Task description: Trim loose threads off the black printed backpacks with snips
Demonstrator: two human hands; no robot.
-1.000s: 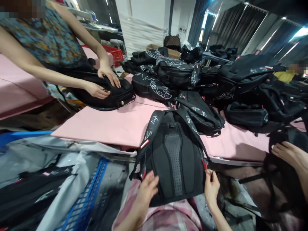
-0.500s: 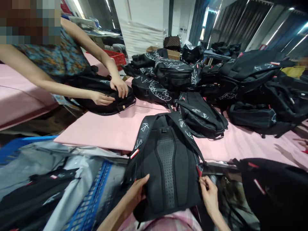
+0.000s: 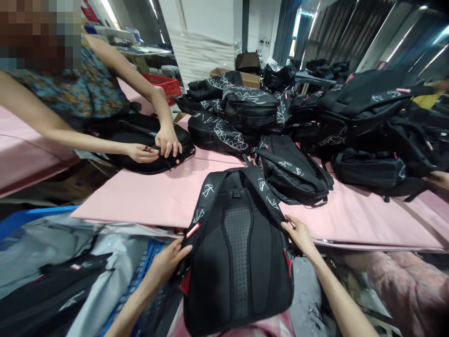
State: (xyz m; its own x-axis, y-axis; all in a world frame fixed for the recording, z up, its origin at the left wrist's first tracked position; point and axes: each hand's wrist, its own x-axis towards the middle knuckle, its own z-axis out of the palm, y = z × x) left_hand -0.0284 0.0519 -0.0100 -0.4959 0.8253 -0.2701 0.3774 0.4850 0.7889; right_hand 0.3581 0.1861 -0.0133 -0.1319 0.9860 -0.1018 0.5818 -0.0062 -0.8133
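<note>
A black backpack (image 3: pixel 240 262) rests at the table's front edge and over my lap, its padded back panel facing up. Both shoulder straps, printed with white line drawings, loop toward the far side. My left hand (image 3: pixel 171 257) closes on its left side by the strap (image 3: pixel 199 213), thumb on top and the other fingers partly hidden. On the opposite side, my right hand (image 3: pixel 297 234) pinches the right strap near the lower end of its padding. Red fabric shows at both lower sides of the backpack.
Black printed bags (image 3: pixel 256 107) are heaped across the pink table (image 3: pixel 140 192). At left, a co-worker's hands (image 3: pixel 168 140) work on another black bag (image 3: pixel 133 126). A blue crate (image 3: pixel 122 285) with grey lining stands lower left. Another person's hand (image 3: pixel 438 179) reaches in at right.
My right hand has risen from the backpack's lower side to its strap. My left hand has shifted left and up. The dark bag at lower right has left that spot, uncovering someone's patterned clothing.
</note>
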